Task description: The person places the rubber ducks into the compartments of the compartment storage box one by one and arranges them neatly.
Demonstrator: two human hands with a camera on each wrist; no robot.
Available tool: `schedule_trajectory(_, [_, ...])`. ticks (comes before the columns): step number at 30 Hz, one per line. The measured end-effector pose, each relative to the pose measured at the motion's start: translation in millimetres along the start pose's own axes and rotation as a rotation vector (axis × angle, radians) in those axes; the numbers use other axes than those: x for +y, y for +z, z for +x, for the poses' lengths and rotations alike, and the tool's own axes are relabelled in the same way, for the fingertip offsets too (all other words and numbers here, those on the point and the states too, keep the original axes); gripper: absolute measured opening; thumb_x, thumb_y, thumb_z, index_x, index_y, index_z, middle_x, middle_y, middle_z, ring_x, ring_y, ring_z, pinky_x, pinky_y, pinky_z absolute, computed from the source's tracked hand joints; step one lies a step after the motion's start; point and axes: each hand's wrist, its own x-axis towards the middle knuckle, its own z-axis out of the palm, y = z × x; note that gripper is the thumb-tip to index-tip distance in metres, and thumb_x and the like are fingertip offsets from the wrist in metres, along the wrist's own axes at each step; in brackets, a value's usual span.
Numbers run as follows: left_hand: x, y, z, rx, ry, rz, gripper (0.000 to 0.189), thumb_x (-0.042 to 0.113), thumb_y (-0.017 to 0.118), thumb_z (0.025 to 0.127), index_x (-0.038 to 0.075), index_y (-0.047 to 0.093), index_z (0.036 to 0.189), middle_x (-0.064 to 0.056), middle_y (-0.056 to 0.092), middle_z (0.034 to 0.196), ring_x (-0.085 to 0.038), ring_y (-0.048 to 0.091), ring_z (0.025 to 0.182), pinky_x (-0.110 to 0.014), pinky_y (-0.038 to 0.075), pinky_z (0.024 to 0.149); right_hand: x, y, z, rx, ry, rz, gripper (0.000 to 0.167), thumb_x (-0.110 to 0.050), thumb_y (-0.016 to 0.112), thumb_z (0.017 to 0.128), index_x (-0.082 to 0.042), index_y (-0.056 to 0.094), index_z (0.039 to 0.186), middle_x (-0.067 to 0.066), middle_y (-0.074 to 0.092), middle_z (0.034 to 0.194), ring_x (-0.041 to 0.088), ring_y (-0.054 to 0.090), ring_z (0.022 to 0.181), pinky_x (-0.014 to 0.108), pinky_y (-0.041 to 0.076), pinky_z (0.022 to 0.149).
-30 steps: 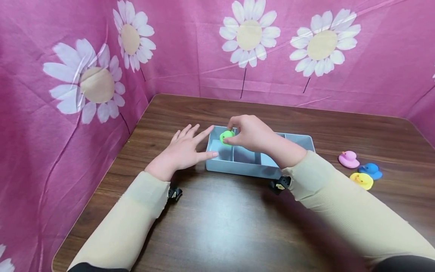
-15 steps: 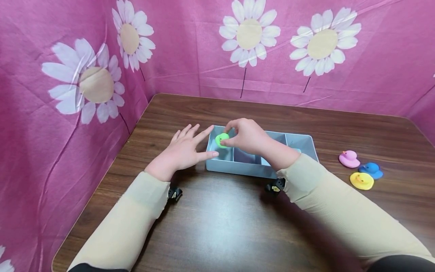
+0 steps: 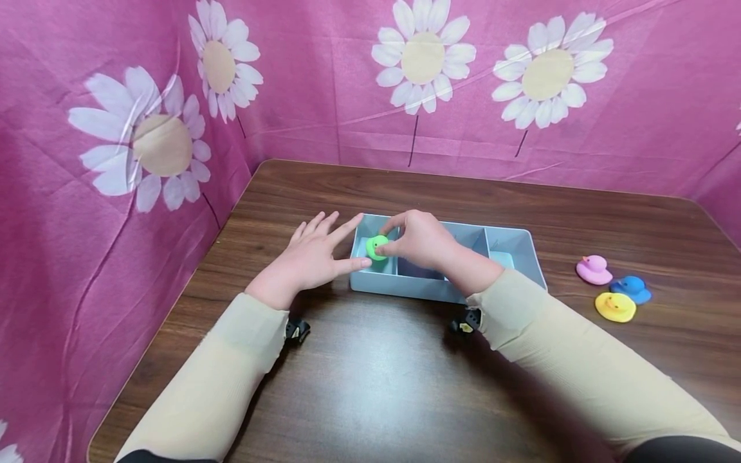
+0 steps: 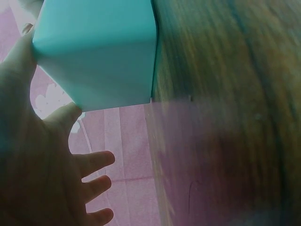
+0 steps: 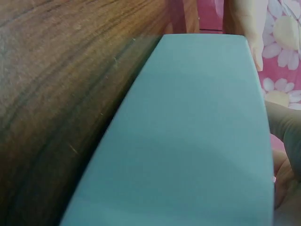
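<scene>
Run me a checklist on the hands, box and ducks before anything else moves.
1. Right hand has a pinch on the green duck: ok.
2. Green duck within the compartment nearest the left hand: ok.
3. Green duck settled on the compartment floor: cannot tell; no view shows its underside.
4. Left hand in place at the end of the box: ok, fingers spread.
5. All ducks inside the box: not ok; pink duck, blue duck and yellow duck lie on the table to its right.
</scene>
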Motion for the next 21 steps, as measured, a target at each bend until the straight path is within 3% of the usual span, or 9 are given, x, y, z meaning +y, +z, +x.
schedule_trajectory(9, [-1.3,1.6,0.6,0.020,0.010,-0.001,0.087,0.085,0.041,0.082,0.051,0.009,0.155,-0.011,0.015,0.163,-0.031,0.002,0.149,-0.055,0.001,0.116,3.0,8.3,0.4,-0.014,0.032,0.008,0.035,-0.036,0.082,0.080,-0.017,0.075,0.109,0.002,0.065,0.080,0.019,0.055,0.069,0.035,0.046,0.058])
schedule_trajectory(21, [-2.6,2.5,1.6,0.020,0.018,0.005,0.086,0.085,0.041,0.082,0.052,0.007,0.154,-0.011,0.016,0.163,-0.031,0.003,0.149,-0.055,0.002,0.116,4.9,15.0,3.4,-0.021,0.039,-0.014,0.035,-0.035,0.081,0.081,-0.017,0.075,0.111,-0.001,0.070,0.104,0.017,0.060,0.088,0.036,0.051,0.072])
